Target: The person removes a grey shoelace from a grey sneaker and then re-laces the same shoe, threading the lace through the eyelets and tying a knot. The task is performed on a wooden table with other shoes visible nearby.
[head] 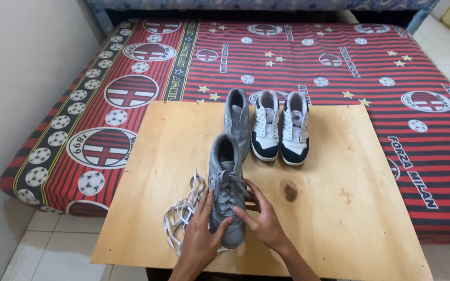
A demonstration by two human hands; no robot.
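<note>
Centrally, near the front edge of the plywood worktop [339, 208], a grey shoe [226, 187] is held between both hands, toe toward the person and heel away, so that the laced front lies directly under the eyes. The left hand [200, 237] is wrapped round the shoe's left side and toe, its fingers [207, 205] closed against the upper; by this grip the shoe appears to be kept from sliding on the smooth board. The right hand [261, 218] is set against the other side, its fingers [256, 195] bent and pressed on the upper just beside the laces [229, 188], with the thumb laid across the toe; whether a lace end is pinched there cannot be told. A loose bundle of pale laces [183, 213] is spread just left of the shoe, touching the left wrist, within easy reach. Farther back a second grey shoe [237, 118], seemingly unlaced, is stood upright, and just beside it a white and navy pair [280, 127] is lined up side by side, toes toward the person, well apart from the hands, so that the front of the board is left for the shoe being handled. The board is laid over a bed [339, 62] with a red and black striped cover, which gives a firm flat surface above soft bedding
</note>
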